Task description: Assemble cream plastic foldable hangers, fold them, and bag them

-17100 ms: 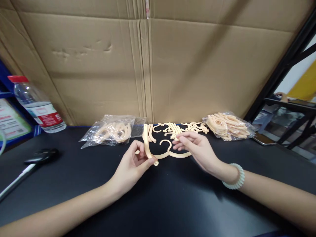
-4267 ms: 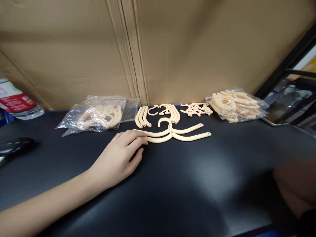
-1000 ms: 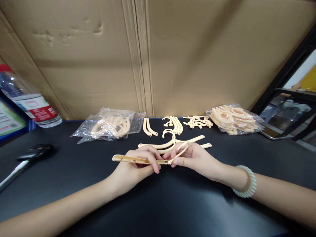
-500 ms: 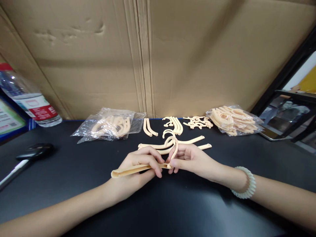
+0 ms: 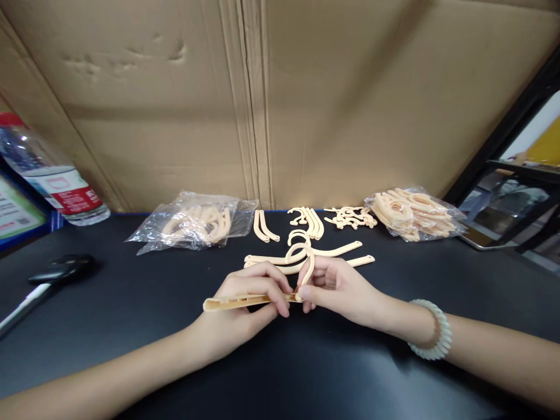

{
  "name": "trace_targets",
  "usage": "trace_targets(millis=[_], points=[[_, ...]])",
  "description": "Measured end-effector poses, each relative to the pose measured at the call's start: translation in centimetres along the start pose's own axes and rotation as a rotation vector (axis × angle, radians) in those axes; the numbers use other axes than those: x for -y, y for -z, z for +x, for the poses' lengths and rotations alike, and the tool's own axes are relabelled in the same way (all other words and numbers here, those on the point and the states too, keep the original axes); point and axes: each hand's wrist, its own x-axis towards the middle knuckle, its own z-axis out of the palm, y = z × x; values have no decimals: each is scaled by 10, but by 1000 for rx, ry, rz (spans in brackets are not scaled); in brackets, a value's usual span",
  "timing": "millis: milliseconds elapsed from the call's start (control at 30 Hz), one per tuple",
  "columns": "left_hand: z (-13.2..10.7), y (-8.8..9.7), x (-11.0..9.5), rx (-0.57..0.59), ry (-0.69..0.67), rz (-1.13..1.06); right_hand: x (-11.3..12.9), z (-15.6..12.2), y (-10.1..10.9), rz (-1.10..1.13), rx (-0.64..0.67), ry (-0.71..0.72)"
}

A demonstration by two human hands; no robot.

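My left hand is closed around a cream plastic hanger arm, whose hollow underside faces me. Between the thumb and fingers of my right hand is the base of a curved hanger hook. The hook's foot meets the arm's right end; whether it is seated there I cannot tell. Just beyond my hands lie hanger pieces with long arms, an upper one and a lower one, partly hidden by my fingers and the held hook.
Along the back lie a clear bag of parts, two curved arms, several more arms, a pile of small hooks and a fuller bag. A bottle and a black object stand left. Cardboard walls the back.
The held arm has rolled slightly and its free left end has moved a little up and right. The hook's curved top has shifted slightly left and down. Both hands keep their hold.
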Motion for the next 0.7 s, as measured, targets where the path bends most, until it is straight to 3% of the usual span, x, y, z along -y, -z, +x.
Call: trace_targets(millis=[700], points=[[1, -1, -3, -26, -17, -5, 2, -1, 6, 70, 81, -32]])
